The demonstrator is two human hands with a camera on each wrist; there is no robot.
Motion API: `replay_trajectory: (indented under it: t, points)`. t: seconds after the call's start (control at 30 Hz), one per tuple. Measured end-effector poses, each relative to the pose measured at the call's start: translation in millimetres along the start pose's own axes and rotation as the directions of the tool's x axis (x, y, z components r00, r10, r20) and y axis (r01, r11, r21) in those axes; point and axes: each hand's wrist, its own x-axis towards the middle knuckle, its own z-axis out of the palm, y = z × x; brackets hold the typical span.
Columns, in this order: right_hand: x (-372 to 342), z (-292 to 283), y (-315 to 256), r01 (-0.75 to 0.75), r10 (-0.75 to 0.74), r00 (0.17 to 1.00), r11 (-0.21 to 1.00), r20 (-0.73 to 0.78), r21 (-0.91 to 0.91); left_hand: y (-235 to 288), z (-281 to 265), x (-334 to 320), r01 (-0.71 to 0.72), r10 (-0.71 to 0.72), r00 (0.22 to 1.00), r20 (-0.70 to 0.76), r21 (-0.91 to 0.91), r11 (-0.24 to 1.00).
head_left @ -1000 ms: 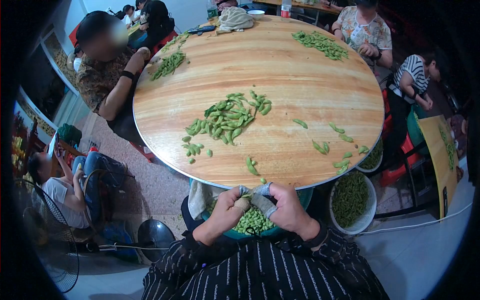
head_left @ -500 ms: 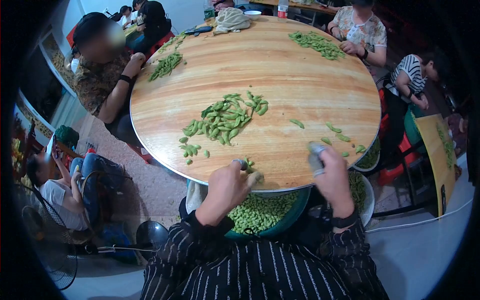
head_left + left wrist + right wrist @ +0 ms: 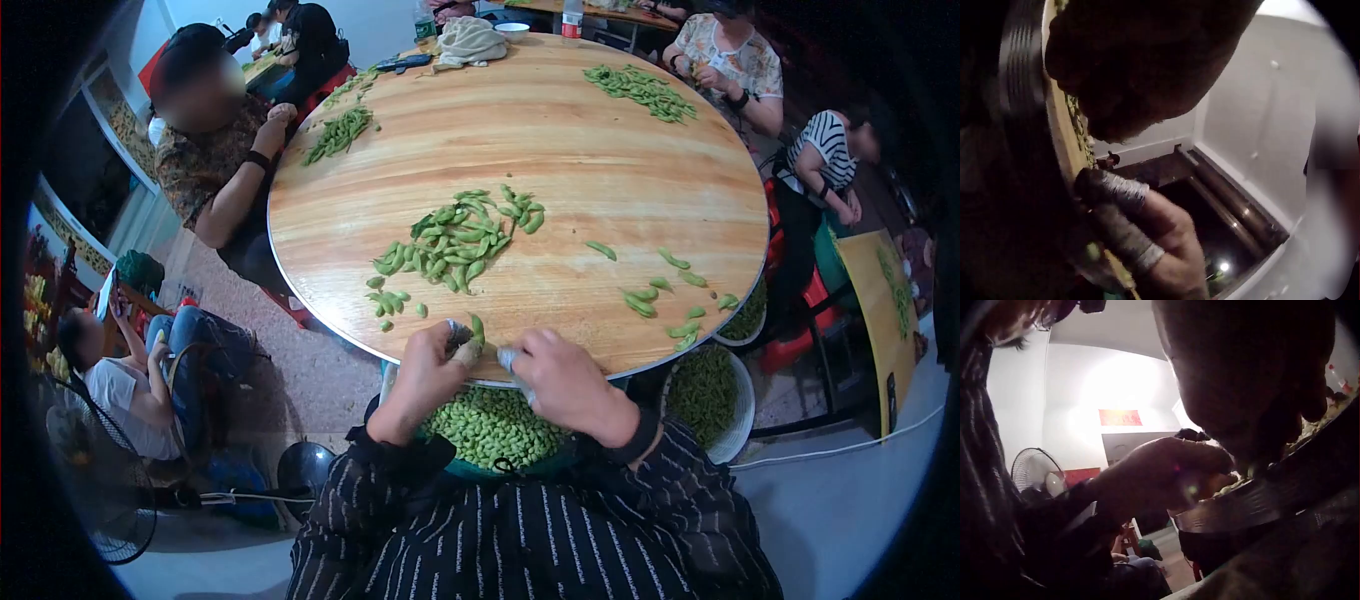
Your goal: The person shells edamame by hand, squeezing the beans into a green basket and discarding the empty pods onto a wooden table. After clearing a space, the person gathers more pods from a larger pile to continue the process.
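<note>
In the head view my left hand (image 3: 425, 370) is at the table's near edge, pinching a green soybean pod (image 3: 477, 329) that stands up between thumb and fingers. Close to its right is my right hand (image 3: 568, 378), fingers bent and wrapped fingertips (image 3: 507, 358) pointing toward the pod; I cannot tell whether it holds anything. Below both hands a green basin (image 3: 468, 468) holds shelled beans (image 3: 495, 425). Grey wraps cover fingers (image 3: 1125, 190) in the left wrist view. Both hands are dark and overlap in the right wrist view.
A pile of pods (image 3: 455, 240) lies on the round wooden table (image 3: 560, 150), with scattered pods (image 3: 690, 278) at right. White tub (image 3: 740, 420) of pods stands beside the table on the right. Other people sit around; a fan (image 3: 105, 480) is at left.
My hands were together over the basin, then parted, the right reaching toward the scattered pods. Now they are close again at the table edge. The pod near the edge has left the tabletop.
</note>
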Motion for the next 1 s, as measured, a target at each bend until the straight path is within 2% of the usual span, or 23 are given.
replay_trajectory:
  t: [0.03, 0.07, 0.1, 0.13, 0.2, 0.27, 0.33, 0.37, 0.47, 0.53, 0.63, 0.77, 0.83, 0.87, 0.97, 1.0]
  points:
    - [-5.7, -1.2, -3.9, 0.013, -0.014, 0.999, 1.0, 0.052, 0.014, 3.2, -1.5, -2.6, 0.068, -0.057, 0.995, 0.085, -0.131, 0.989]
    - [-12.9, 1.6, -0.5, 0.061, -0.061, 0.998, 0.998, 0.004, 0.032, 9.4, -4.0, -8.0, 0.145, -0.102, 0.979, 0.177, -0.254, 0.956]
    - [-15.7, 0.7, -1.3, -0.027, 0.034, 0.999, 0.977, -0.027, 0.211, 19.1, -5.7, -13.6, 0.229, -0.132, 0.953, 0.272, -0.365, 0.902]
    - [-18.8, -1.6, -3.4, -0.109, 0.135, 0.99, 0.916, -0.041, 0.386, 29.0, -5.2, -19.3, 0.259, -0.127, 0.934, 0.333, -0.388, 0.885]
    - [-22.8, -4.6, -3.9, -0.216, 0.294, 0.956, 0.688, 0.006, 0.692, 44.9, -1.9, -27.2, 0.318, -0.105, 0.884, 0.455, -0.422, 0.849]
    - [-25.2, -5.9, -2.8, -0.26, 0.372, 0.92, 0.352, 0.121, 0.899, 38.2, 0.8, -28.2, 0.322, -0.068, 0.828, 0.557, -0.373, 0.87]
    - [-24.6, -15.0, -8.7, -0.298, 0.347, 0.915, 0.237, 0.206, 0.925, 29.3, 1.8, -27.3, 0.318, -0.029, 0.771, 0.637, -0.345, 0.883]
    - [-24.4, -18.0, -10.8, -0.316, 0.329, 0.912, 0.179, 0.247, 0.932, 30.9, 3.9, -28.3, 0.335, -0.039, 0.78, 0.625, -0.364, 0.869]
    - [-26.6, -8.8, -5.1, -0.304, 0.276, 0.931, 0.228, 0.238, 0.925, 36.2, 8.4, -30.3, 0.367, -0.084, 0.806, 0.586, -0.382, 0.848]
    - [-27.5, -4.0, -7.4, -0.281, 0.297, 0.93, 0.19, 0.218, 0.941, 25.9, 8.9, -31.5, 0.374, -0.134, 0.819, 0.558, -0.341, 0.863]
    - [-26.6, -1.4, -10.3, -0.249, 0.325, 0.927, 0.165, 0.186, 0.954, 20.6, 14.2, -32.6, 0.415, -0.128, 0.837, 0.532, -0.463, 0.784]
    - [-25.7, 2.4, -17.3, -0.203, 0.357, 0.926, 0.198, 0.123, 0.959, 20.6, 20.7, -30.5, 0.335, -0.129, 0.896, 0.425, -0.456, 0.825]
    - [-25.1, 5.8, -20.7, -0.177, 0.404, 0.914, 0.321, 0.034, 0.931, 24.4, 22.8, -32.7, 0.31, -0.113, 0.913, 0.391, -0.489, 0.815]
    - [-24.4, 8.2, -21.6, -0.166, 0.421, 0.907, 0.379, -0.01, 0.91, 34.5, 20.5, -34.8, 0.304, -0.124, 0.914, 0.385, -0.45, 0.84]
    - [-24.9, 14.6, -21.2, -0.126, 0.412, 0.908, 0.427, -0.069, 0.895, 38.5, 21.3, -40.5, 0.238, -0.073, 0.942, 0.329, -0.496, 0.835]
    - [-24.9, 14.0, -21.9, -0.141, 0.417, 0.906, 0.467, -0.077, 0.873, 38.2, 19.7, -41.4, 0.269, -0.118, 0.938, 0.326, -0.467, 0.843]
